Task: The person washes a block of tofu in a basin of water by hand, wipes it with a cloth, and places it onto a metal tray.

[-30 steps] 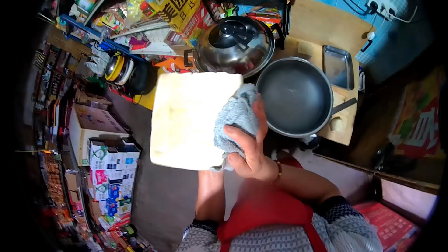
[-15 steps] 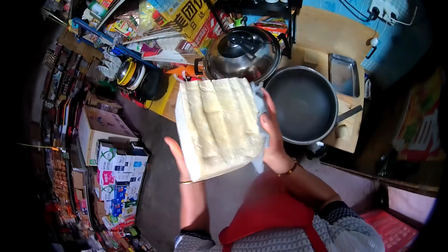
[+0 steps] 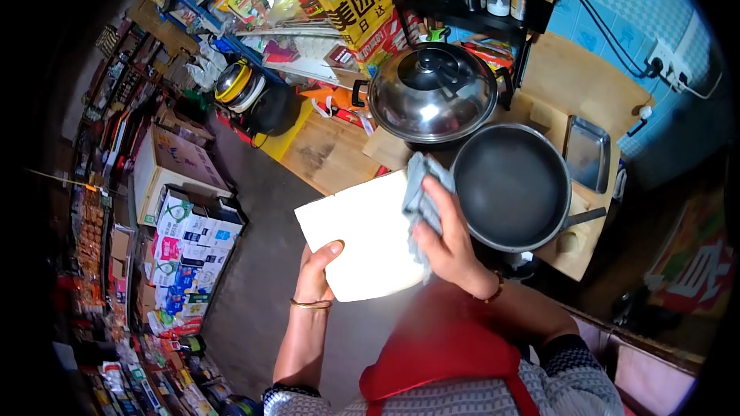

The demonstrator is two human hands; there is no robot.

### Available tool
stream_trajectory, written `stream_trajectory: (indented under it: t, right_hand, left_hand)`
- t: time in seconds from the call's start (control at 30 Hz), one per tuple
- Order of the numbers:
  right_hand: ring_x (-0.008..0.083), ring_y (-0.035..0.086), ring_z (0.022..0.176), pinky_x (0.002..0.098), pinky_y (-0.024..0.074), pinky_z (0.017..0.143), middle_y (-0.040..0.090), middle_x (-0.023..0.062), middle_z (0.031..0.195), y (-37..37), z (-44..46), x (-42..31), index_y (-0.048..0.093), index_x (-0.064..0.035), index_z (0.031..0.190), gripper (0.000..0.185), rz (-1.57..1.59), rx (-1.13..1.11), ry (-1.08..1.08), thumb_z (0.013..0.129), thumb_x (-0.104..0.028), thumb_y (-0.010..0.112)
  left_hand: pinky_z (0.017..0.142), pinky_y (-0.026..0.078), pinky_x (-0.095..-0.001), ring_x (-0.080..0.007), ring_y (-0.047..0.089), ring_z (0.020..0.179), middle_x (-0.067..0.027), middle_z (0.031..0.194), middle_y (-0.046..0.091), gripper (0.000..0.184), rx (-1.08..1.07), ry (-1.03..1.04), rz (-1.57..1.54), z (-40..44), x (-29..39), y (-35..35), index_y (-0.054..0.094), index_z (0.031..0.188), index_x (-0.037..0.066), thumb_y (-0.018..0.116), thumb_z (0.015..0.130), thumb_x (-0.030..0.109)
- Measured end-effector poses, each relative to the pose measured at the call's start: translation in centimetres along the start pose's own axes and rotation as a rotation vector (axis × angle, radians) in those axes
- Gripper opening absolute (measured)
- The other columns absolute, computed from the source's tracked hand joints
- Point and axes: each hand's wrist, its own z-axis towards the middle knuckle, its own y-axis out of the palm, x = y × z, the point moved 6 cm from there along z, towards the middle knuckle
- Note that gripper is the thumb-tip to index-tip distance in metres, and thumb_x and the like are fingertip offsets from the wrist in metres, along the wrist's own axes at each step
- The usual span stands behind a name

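My left hand grips the lower left edge of a white, box-shaped thing, with the thumb on its upper face. That face looks flat, smooth and brightly lit; its other sides are hidden. In my right hand is a crumpled grey-blue cloth, held against the right edge of the white thing. A dark frying pan sits just beyond my right hand. Behind it to the left stands a wok with a shiny domed lid.
A metal tray lies on the wooden counter right of the pan. Jars stand on a black shelf at the back. A wooden board and a black pot are at left, with stacked cartons on the floor.
The white thing has turned from its ridged, yellowish face to a plain white one. My left thumb now lies over its face, and the cloth is bunched higher at the right edge.
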Motion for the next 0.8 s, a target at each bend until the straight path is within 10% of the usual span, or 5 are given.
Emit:
stream_trajectory:
  t: [0.13,0.53,0.67,0.73,0.8]
  right_hand:
    - [0.0200,0.053,0.098,0.0310,0.0421,0.085,0.052,0.0151,0.114,0.7,2.2,2.3,0.041,-0.0022,0.127,0.044,0.326,-0.041,0.730,0.091,-0.024,0.050]
    - [0.0169,0.060,0.077,0.0294,0.0479,0.066,0.060,0.0124,0.095,0.9,5.1,2.9,0.046,-0.0006,0.119,0.039,0.047,-0.125,0.509,0.091,-0.027,0.051]
    - [0.0212,0.053,0.110,0.0327,0.0407,0.093,0.055,0.0140,0.115,-0.1,5.5,2.4,0.045,-0.0032,0.124,0.041,0.707,-0.114,0.733,0.085,-0.015,0.055]
    - [0.0288,0.045,0.119,0.0380,0.0353,0.099,0.050,0.0173,0.122,1.5,6.2,-3.5,0.047,-0.0048,0.125,0.046,-0.189,-0.312,-0.189,0.081,-0.016,0.056]
    - [0.0317,0.042,0.121,0.0392,0.0340,0.100,0.048,0.0178,0.124,2.2,6.8,-6.0,0.050,-0.0062,0.122,0.046,-0.260,-0.369,-0.248,0.077,-0.015,0.057]
  left_hand:
    - [0.091,0.045,-0.0368,-0.0280,0.052,0.110,-0.0175,0.120,0.050,0.066,0.007,0.164,0.000,-0.4,-0.4,0.6,0.035,0.128,-0.004,0.065,0.071,0.014]
    - [0.092,0.045,-0.0402,-0.0290,0.054,0.108,-0.0159,0.121,0.052,0.070,-0.062,0.168,-0.444,0.9,-6.3,-2.1,0.038,0.128,-0.001,0.065,0.072,0.030]
    - [0.093,0.044,-0.0394,-0.0288,0.052,0.110,-0.0145,0.123,0.051,0.076,-0.109,0.229,-0.509,0.7,-5.4,-0.3,0.038,0.130,0.001,0.065,0.071,0.039]
    - [0.095,0.043,-0.0393,-0.0287,0.050,0.112,-0.0142,0.125,0.049,0.076,-0.134,0.237,-0.524,1.2,-5.6,0.0,0.036,0.132,0.002,0.061,0.073,0.042]
    - [0.097,0.041,-0.0393,-0.0286,0.049,0.114,-0.0138,0.128,0.047,0.076,-0.153,0.252,-0.540,1.3,-5.4,0.7,0.035,0.133,0.003,0.058,0.075,0.045]
